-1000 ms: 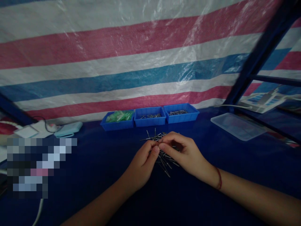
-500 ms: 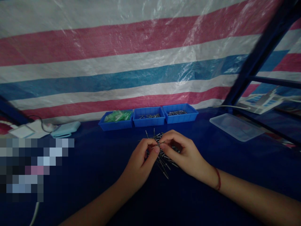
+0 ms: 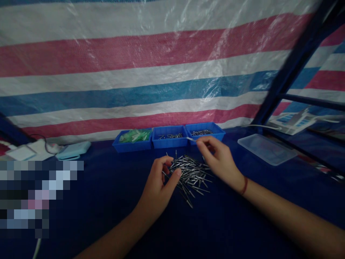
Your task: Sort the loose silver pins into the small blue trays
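Note:
A heap of silver blind rivets (image 3: 192, 174) lies on the dark blue table. My left hand (image 3: 161, 180) is at the heap's left side, thumb and fingers apart, with nothing seen between them. Up and to the right of the heap, my right hand (image 3: 218, 158) pinches one blind rivet (image 3: 191, 139) between thumb and forefinger. That rivet points left, in front of the right-hand blue bin (image 3: 219, 136), which holds more rivets. Loose rivets also lie in the middle blue bin (image 3: 169, 142).
The left blue bin (image 3: 132, 146) holds green and clear plastic pieces. A translucent lid (image 3: 266, 149) lies at the right, near a dark metal frame (image 3: 280, 68). Far left are a light blue case (image 3: 74, 150) and white plugs with cables. A striped sheet (image 3: 151, 54) hangs behind.
My hands have parted. The right one has moved up and right with a rivet, uncovering the heap; my left hand's fingers have spread from their pinch.

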